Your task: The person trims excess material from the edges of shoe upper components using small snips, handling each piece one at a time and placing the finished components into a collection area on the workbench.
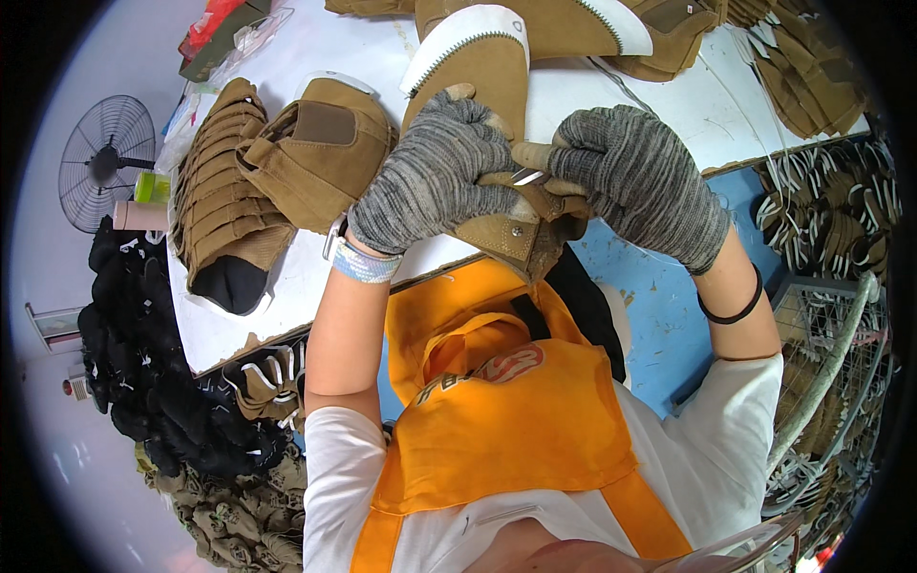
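Observation:
Both my hands wear grey knitted gloves that leave the fingertips bare. Between them is a brown suede shoe upper (482,84) with a white toe edge and zigzag stitching, its toe pointing away from me. My left hand (435,162) is wrapped round its left side, thumb toward the opening. From the right, my right hand (640,177) pinches the upper's edge near a folded strap. A small shiny strip shows between the two hands; I cannot make out what it is. Gloves and fingers hide the middle of the upper.
On the white table (215,329), a row of nested brown uppers (224,181) lies left beside another upper (325,138). More brown uppers (564,29) lie at the far side. A fan (105,164) and piled black pieces (143,353) are left; a wire basket (812,325) stands right.

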A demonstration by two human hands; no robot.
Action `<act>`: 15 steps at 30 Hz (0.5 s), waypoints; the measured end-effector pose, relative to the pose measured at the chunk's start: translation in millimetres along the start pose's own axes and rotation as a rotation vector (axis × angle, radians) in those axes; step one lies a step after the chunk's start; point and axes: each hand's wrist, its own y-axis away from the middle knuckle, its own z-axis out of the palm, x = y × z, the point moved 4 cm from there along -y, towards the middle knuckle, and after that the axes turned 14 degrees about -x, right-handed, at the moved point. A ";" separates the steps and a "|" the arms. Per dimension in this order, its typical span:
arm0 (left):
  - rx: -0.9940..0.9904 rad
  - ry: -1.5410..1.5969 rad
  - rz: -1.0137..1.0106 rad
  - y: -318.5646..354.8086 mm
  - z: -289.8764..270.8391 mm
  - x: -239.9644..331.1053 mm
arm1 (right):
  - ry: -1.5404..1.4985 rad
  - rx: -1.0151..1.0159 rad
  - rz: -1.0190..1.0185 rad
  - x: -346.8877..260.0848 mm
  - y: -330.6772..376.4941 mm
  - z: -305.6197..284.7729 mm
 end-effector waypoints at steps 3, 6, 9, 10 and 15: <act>0.014 -0.006 0.007 -0.8 -0.9 1.0 | -0.085 -0.183 0.101 2.5 0.0 0.8; -0.004 0.012 -0.004 -1.4 -1.0 -0.6 | 0.015 -0.135 -0.014 -0.2 -1.4 -1.4; -0.007 0.052 0.001 -2.4 -3.7 -0.8 | 0.023 -0.087 -0.078 3.9 -2.2 -0.3; -0.009 0.055 -0.003 -2.1 -2.8 -2.2 | 0.063 -0.071 -0.088 3.3 -2.8 -0.3; 0.021 0.060 0.004 0.0 -1.8 -2.4 | 0.079 -0.036 -0.093 3.1 -3.6 4.8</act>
